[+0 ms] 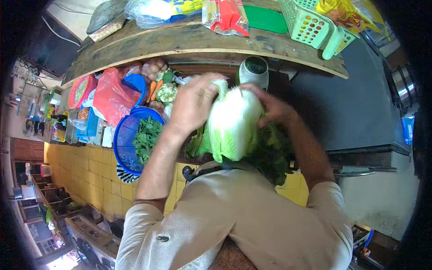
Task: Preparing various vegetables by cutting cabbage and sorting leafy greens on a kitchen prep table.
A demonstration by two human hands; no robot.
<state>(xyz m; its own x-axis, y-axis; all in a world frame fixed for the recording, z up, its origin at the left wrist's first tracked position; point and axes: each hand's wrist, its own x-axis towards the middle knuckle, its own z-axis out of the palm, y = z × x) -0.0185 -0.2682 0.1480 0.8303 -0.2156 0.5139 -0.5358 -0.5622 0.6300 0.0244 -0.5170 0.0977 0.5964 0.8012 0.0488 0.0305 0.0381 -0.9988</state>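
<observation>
A napa cabbage [236, 125] is held up in front of my chest, its pale root end towards the shelf and its green leaf tips towards me. The fingers of my left hand [195, 103] grip an outer leaf at the root end, and that leaf stands a little apart from the head. Against the cabbage's right side, my right hand [271, 104] holds it, slightly blurred. Loose green leaves [202, 141] lie below and left of the head. Dark leafy greens [275, 155] show below my right hand, partly in shadow.
A blue plastic basket [126, 135] with leafy greens stands left of my left forearm. Behind it are a red plastic bag [113, 96], carrots [154, 90] and cauliflower [166, 92]. A white rounded device [253, 72] stands beneath the wooden shelf [189, 42]. A dark countertop [351, 111] extends right.
</observation>
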